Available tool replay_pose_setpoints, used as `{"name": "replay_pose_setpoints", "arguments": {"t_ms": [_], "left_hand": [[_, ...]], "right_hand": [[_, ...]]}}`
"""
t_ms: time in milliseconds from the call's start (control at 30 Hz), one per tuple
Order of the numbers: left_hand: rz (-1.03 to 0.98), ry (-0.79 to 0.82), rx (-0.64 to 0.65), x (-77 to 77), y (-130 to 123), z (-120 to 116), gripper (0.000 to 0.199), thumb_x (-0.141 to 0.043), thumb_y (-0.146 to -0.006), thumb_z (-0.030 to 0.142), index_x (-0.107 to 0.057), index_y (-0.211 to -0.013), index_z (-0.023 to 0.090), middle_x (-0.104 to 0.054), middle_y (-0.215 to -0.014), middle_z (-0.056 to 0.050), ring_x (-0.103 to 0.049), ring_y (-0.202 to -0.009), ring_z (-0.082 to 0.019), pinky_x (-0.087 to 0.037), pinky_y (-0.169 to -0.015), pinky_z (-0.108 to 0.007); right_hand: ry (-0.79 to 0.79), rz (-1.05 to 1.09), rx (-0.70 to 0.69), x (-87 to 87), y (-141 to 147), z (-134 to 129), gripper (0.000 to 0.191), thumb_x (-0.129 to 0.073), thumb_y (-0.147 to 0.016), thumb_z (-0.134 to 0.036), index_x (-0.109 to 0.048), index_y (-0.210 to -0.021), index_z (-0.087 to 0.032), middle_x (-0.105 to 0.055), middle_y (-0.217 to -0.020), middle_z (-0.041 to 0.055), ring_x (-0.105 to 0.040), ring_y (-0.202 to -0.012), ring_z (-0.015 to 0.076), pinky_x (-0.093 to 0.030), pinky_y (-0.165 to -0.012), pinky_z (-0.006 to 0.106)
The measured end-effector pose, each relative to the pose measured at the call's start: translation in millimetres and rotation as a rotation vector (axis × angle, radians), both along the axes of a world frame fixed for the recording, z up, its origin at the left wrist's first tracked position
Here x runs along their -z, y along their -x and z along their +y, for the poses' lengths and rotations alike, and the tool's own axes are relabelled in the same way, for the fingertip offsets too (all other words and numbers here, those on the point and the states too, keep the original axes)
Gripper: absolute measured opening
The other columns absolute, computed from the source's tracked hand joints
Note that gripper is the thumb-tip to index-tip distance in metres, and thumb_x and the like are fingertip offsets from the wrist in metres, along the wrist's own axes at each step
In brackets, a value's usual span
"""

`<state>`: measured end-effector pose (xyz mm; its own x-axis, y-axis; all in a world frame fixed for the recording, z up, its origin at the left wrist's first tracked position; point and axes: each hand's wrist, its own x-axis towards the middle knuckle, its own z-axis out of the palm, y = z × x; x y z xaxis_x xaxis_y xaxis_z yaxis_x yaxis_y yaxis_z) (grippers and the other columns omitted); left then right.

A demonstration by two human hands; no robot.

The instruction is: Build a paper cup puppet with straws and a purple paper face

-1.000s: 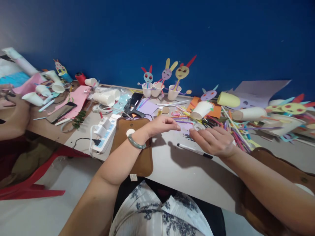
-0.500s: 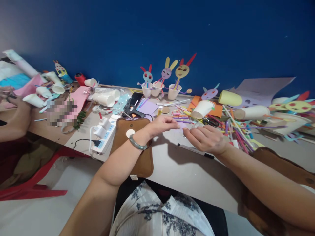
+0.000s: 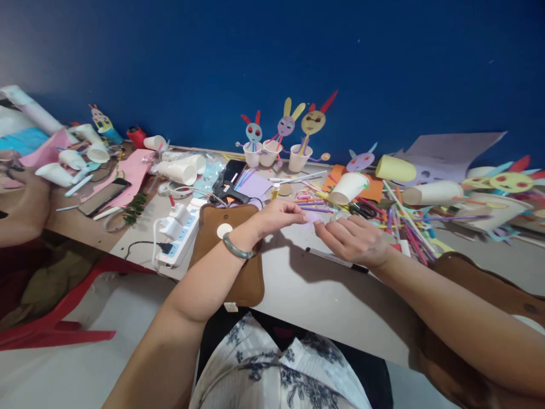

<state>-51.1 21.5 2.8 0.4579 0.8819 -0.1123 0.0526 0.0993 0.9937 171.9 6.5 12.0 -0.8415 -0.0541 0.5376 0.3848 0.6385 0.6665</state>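
My left hand (image 3: 279, 217), with a bangle on its wrist, is closed in a pinch above the table. Facing it, my right hand (image 3: 351, 240) has its fingers curled and its thumb pressed against them. A small gap separates the fingertips of the two hands. Whatever either pinch holds is too small to make out. A pale purple piece (image 3: 314, 217) shows in the gap, apparently on the table. Below the right hand lies a black and white marker (image 3: 334, 259). A brown mat (image 3: 232, 255) bearing a white disc (image 3: 224, 230) is under the left wrist.
Three rabbit-faced figures in paper cups (image 3: 298, 159) stand by the blue wall. A glue gun (image 3: 230, 193) and power strip (image 3: 183, 236) are left of centre. Scissors (image 3: 363, 211), straws and fallen cups crowd the right. At far left are a phone (image 3: 104, 197) and another person's arm (image 3: 25, 210).
The view has shifted slightly, moving the scene a little left. Both hands keep nearly the same pinched pose and spacing.
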Motion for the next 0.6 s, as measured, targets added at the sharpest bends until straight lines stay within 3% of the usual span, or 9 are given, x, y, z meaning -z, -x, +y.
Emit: {"name": "replay_pose_setpoints", "arguments": {"t_ms": [167,400,600], "left_hand": [[0.017,0.023,0.01,-1.3,0,-2,0.029,-0.075,-0.066,0.041,-0.064,-0.073,0.015,-0.047,-0.062,0.006,-0.038,-0.061,-0.008,-0.027,-0.063,-0.027],[0.105,-0.043,-0.097,-5.8,1,-2,0.025,-0.072,-0.071,0.038,-0.064,-0.072,0.015,-0.054,-0.067,0.003,-0.046,-0.069,-0.01,-0.035,-0.069,-0.028],[0.163,-0.099,-0.141,-4.2,-1,-1,0.023,-0.071,-0.074,0.037,-0.066,-0.072,0.015,-0.054,-0.066,0.003,-0.044,-0.066,-0.011,-0.034,-0.067,-0.028]], "right_hand": [[0.08,0.017,-0.006,4.7,-1,0,0.011,-0.067,-0.09,-0.009,-0.068,-0.089,-0.02,-0.054,-0.06,-0.0029,-0.043,-0.057,0.0129,-0.03,-0.057,0.032],[0.177,0.097,0.089,8.1,-10,3,0.002,-0.068,-0.091,-0.016,-0.068,-0.091,-0.018,-0.059,-0.064,-0.0009,-0.046,-0.059,0.0137,-0.036,-0.062,0.03],[0.268,0.091,0.164,15.2,-22,6,0.014,-0.063,-0.093,-0.015,-0.067,-0.08,-0.02,-0.056,-0.061,-0.0008,-0.046,-0.059,0.014,-0.035,-0.062,0.03]]}}
